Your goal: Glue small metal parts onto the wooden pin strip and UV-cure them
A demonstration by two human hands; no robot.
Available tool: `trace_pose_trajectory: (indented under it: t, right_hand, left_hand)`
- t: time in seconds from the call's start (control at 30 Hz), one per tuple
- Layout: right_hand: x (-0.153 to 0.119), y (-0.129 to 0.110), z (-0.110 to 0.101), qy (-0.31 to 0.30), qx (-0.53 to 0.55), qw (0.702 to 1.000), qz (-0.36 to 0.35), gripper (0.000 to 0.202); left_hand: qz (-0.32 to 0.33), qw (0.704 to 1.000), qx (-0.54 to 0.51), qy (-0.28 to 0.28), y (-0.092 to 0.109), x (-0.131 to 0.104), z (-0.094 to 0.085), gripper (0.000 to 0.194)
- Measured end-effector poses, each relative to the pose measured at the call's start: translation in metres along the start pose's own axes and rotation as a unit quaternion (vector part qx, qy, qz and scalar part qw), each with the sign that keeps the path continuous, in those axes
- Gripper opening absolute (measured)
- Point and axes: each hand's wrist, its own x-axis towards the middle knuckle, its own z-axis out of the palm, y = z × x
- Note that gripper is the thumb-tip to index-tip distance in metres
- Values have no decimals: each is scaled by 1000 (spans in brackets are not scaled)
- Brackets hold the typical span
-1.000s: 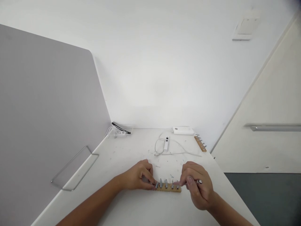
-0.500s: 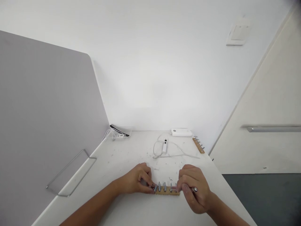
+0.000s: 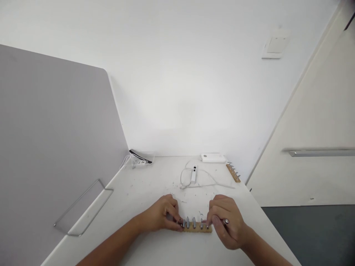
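A short light-brown strip [image 3: 195, 228] lies on the white table in front of me, with several grey metal pegs [image 3: 194, 222] standing up from it in a row. My left hand [image 3: 164, 214] pinches the strip's left end between thumb and fingers. Over the right end is my right hand [image 3: 227, 222], closed around a slim tool [image 3: 225, 221] whose shiny round end pokes out past the thumb. The tool's other end is hidden by my fingers, so its kind cannot be made out. Near that end, a shiny metal piece [image 3: 207, 227] shows on the strip.
A second pegged strip [image 3: 233, 173] lies at the table's right edge. Farther back are a white box-like device [image 3: 213, 158], a small white stick-shaped device [image 3: 193, 174] with a looped cable, and a clear tray [image 3: 149, 155]. A wire bracket [image 3: 80, 233] juts over the left edge.
The camera view has shifted slightly. My right hand has moved a little left and off the strip's right end, showing more of it. My left hand keeps its pinch.
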Motion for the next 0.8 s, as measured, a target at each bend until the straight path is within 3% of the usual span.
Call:
trace_pose_trajectory:
  t: [0.27,0.8]
  right_hand:
    - [-1,3,2,19,3,1000,11,23]
    - [-5,5,2,10,-8,1000,10,20]
  left_hand:
    - [-10,1000,-5,-3,6,-1,-3,42]
    - [-3,1000,-8,16,-2,0,1,47]
